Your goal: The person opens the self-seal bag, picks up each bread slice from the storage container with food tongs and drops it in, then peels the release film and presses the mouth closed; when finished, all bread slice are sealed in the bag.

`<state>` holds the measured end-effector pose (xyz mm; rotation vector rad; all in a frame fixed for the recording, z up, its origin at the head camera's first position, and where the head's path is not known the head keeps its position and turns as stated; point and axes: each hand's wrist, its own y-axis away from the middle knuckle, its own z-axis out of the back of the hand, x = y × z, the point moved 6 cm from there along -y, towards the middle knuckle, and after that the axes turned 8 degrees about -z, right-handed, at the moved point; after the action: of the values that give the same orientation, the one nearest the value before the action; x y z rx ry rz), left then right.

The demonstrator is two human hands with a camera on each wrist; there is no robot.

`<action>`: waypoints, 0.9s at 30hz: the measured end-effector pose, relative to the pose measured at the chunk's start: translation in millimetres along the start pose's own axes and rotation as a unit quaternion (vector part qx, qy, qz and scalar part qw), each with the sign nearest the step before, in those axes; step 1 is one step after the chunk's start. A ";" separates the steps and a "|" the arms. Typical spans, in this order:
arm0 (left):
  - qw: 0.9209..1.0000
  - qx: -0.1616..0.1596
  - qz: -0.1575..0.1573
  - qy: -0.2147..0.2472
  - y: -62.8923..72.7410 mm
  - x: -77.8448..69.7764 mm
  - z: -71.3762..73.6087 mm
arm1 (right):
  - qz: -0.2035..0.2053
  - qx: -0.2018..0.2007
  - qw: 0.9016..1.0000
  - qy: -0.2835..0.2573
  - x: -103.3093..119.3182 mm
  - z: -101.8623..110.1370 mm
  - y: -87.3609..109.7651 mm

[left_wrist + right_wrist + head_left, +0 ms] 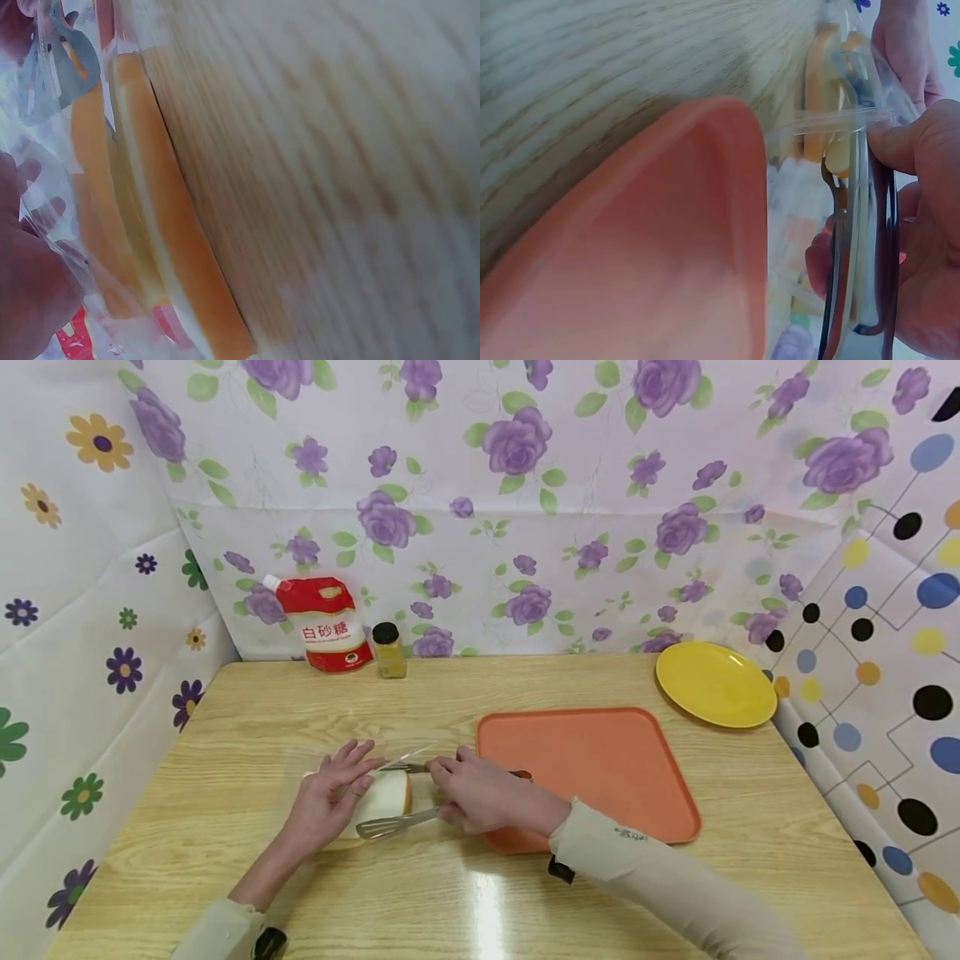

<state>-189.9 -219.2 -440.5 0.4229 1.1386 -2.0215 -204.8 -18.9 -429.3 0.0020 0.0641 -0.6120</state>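
Observation:
Two or more slices of white bread [392, 793] with brown crust lie in a clear plastic bag [802, 124] on the table. My left hand [330, 797] is over the bread and pinches the bag's film between thumb and fingers. My right hand [480, 789] grips metal food tongs [397, 822] by their arms, right at the bag's mouth. The tongs' arms stand spread, one slotted end over the near part of the bread, the other at its far side. In the left wrist view a slotted blade [64, 71] overlaps the top of the slices [180, 225].
An orange tray [585, 760] lies under and behind my right forearm. A yellow plate [716, 685] leans at the back right. At the back left stand a red sugar pouch [330, 627] and a small jar with a black lid [389, 652]. Patterned cloth walls enclose the table.

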 end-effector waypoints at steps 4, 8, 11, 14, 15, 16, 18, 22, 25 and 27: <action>1.000 -0.001 -0.004 0.002 0.8 -0.8 -0.5 | -0.001 0.008 1.000 -0.028 -2.4 -0.7 -1.1; 1.000 -0.003 -0.009 -0.005 0.4 -1.0 -0.1 | -0.003 0.009 0.999 -0.052 -5.5 -0.7 -2.4; 1.000 -0.003 -0.008 -0.007 -0.1 -1.1 0.4 | -0.001 0.011 0.998 -0.057 -6.7 -1.5 -2.9; 1.000 -0.003 -0.005 -0.008 -0.1 -1.5 0.8 | -0.007 0.022 0.997 -0.073 -8.8 -3.4 -3.9; 1.000 -0.003 -0.004 -0.008 0.0 -1.6 0.9 | -0.012 0.029 0.996 -0.085 -10.2 -4.3 -4.4; 1.000 -0.003 -0.003 -0.008 0.1 -1.6 1.1 | -0.016 0.038 0.995 -0.095 -11.4 -5.5 -4.9; 1.000 -0.003 -0.001 -0.007 0.5 -1.9 1.3 | -0.028 0.058 0.991 -0.118 -14.3 -8.0 -5.8; 1.000 -0.004 -0.006 -0.004 1.2 -2.8 1.2 | -0.048 0.084 0.982 -0.163 -21.2 -10.6 -7.0; 1.000 -0.005 -0.010 -0.003 1.4 -3.0 1.3 | -0.045 0.071 0.976 -0.203 -26.8 -8.7 -7.7; 1.000 -0.006 -0.013 -0.007 1.6 -3.0 1.7 | -0.043 0.065 0.969 -0.236 -30.8 -6.1 -5.8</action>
<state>-186.6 -219.7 -438.7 0.3891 1.1528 -2.0358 -233.6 -5.8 -433.5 -0.0198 -0.4397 -0.6892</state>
